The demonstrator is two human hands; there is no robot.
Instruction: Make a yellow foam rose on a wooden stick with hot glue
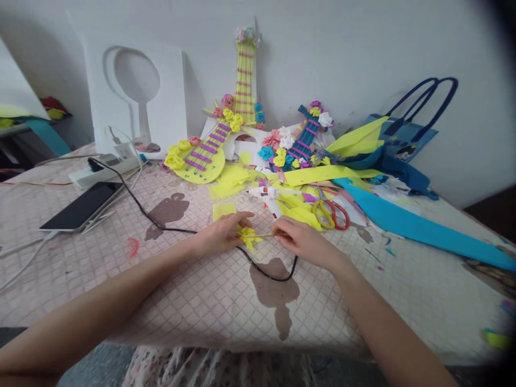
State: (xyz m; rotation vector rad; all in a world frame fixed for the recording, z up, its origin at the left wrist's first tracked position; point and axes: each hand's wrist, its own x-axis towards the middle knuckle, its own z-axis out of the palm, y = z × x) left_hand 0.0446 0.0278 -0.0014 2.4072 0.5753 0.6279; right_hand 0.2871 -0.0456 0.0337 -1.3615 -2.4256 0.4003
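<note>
Near the middle of the table, my left hand (pixel 223 232) pinches a small crumpled yellow paper piece (pixel 250 238) at its left side. A thin stick (pixel 266 235) runs from that paper into my right hand (pixel 293 236), whose fingers are closed round its other end. Just beyond my hands lies a white glue gun (pixel 268 194), its black cable (pixel 258 269) looping under and below them. Yellow-handled and red-handled scissors (pixel 332 214) rest to the right of the glue gun.
Paper-flowered instrument shapes (pixel 212 150) stand along the wall. A phone (pixel 83 207) and power strip (pixel 102 169) lie left. Yellow paper (pixel 229 180), a long blue strip (pixel 427 228) and a blue bag (pixel 403 137) are farther back and right.
</note>
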